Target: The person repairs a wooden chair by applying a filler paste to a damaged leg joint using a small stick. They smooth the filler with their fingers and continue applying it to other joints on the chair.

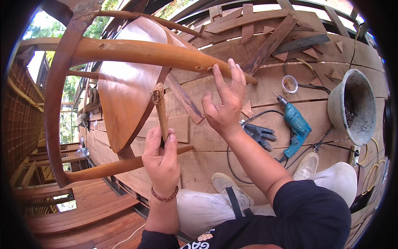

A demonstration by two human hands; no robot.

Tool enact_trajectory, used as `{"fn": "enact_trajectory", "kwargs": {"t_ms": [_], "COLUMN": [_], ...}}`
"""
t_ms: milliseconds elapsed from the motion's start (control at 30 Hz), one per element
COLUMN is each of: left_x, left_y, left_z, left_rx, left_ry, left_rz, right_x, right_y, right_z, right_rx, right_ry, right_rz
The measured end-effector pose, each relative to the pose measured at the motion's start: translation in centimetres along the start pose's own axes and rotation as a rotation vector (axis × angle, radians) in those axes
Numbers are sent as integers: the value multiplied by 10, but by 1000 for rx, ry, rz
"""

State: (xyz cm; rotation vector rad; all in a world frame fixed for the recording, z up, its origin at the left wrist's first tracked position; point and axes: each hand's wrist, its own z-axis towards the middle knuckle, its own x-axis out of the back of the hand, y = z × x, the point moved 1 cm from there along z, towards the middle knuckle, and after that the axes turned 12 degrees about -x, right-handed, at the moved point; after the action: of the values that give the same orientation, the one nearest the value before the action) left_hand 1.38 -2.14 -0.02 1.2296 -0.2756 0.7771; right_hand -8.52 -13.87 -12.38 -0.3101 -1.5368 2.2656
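Observation:
A wooden chair (128,52) lies tipped over on the plank floor, one of its round legs stretching toward me. Between the thumb and fingers of my left hand (161,159) is a thin wooden stick (161,114), its upper end coated with a brown, crumbly paste. My right hand (226,97) is at the leg's end, fingers stretched and apart, with a fingertip touching a small rough spot (213,67) on the wood. Below that hand lie a dark work glove (260,135) and a teal corded drill (295,124).
A small clear cup (290,84) with brown residue stands near the drill. To the right is a grey bucket (352,108) with dark contents. Wood offcuts (271,43) lie scattered at the back. Cables (248,180) loop across the floor beside my shoes (232,186).

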Motion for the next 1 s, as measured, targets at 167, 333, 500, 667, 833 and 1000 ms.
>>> {"fn": "enact_trajectory", "kwargs": {"t_ms": [167, 333, 500, 667, 833, 1000], "left_x": [2, 1, -3, -3, 1, -1], "left_y": [-1, -3, -1, 3, 2, 0], "left_z": [-1, -1, 2, 1, 0, 0], "left_rx": [-25, -13, -23, -22, -13, -11], "left_ry": [-17, -19, -30, -19, -13, -28], "left_rz": [21, 2, 7, -12, -21, -4], "right_x": [-2, 1, 7, 10, 4, 1], "right_y": [2, -5, -7, -2, -6, -6], "right_z": [-3, 1, 0, 2, 2, 2], "right_rx": [80, 124, 136, 122, 89, 99], "right_ry": [17, 23, 6, 32, 19, 2], "right_rz": [-176, -280, -247, -190, -248, -250]}}
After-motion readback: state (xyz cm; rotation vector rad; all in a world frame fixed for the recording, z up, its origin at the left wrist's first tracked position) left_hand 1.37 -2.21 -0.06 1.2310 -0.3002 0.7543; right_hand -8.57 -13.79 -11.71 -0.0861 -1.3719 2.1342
